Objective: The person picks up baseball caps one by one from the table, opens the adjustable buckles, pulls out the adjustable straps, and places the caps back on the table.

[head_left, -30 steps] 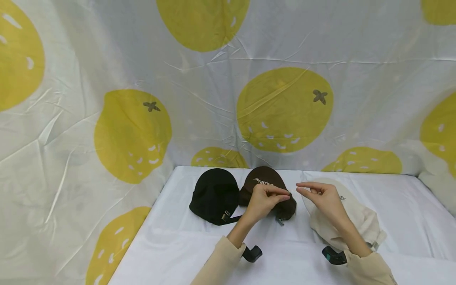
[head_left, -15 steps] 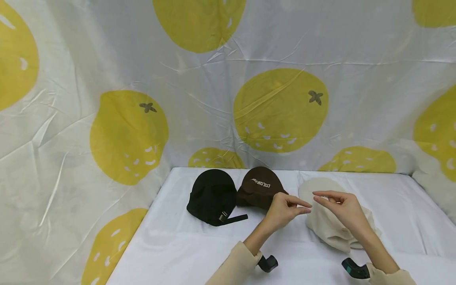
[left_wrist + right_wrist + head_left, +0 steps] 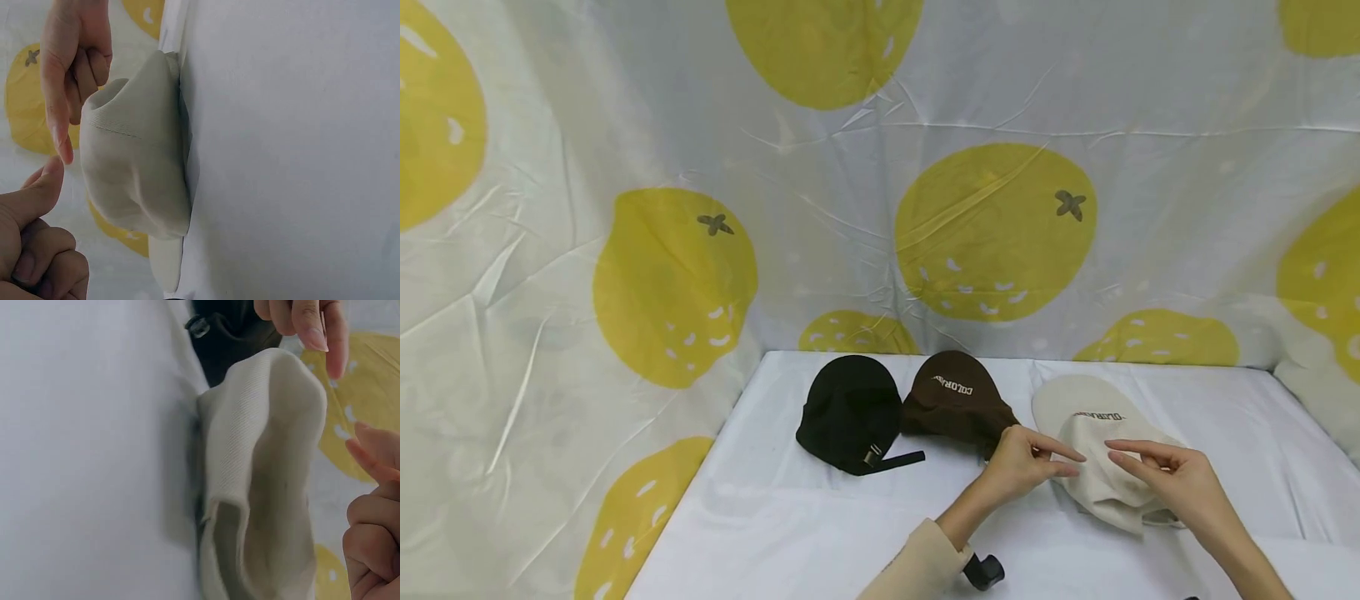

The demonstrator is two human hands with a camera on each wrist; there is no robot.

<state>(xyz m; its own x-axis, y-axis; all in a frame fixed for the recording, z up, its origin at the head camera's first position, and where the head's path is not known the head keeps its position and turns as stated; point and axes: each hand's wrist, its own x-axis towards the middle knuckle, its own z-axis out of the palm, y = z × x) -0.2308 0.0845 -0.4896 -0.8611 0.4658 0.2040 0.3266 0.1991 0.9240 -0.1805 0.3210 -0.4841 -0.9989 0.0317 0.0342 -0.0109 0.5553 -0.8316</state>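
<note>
- One cream cloth cap [image 3: 1101,492], soft and crumpled, with dark lettering, lies on a smooth white tablecloth [image 3: 760,533]; its hollow inside shows in the right wrist view.
- The person's left hand [image 3: 1026,462] is held higher than the cream cap, over its left side; thumb and forefinger point towards it, tips spread apart, the other fingers folded in.
- The right hand [image 3: 1187,479] mirrors this over the right side of the cream cap, thumb and forefinger likewise parted; neither hand grips anything.
- A dark brown cloth cap [image 3: 958,408] with pale lettering sits just left of the cream cap, partly hidden by the left hand.
- A rounded black cloth cap [image 3: 846,408] lies farther left of the cream cap, its narrow black strap [image 3: 898,461] and metal buckle [image 3: 872,454] facing the near side.
- Behind the cream cap hangs a white fabric backdrop [image 3: 827,192] printed with large yellow lemons [image 3: 996,242].
</note>
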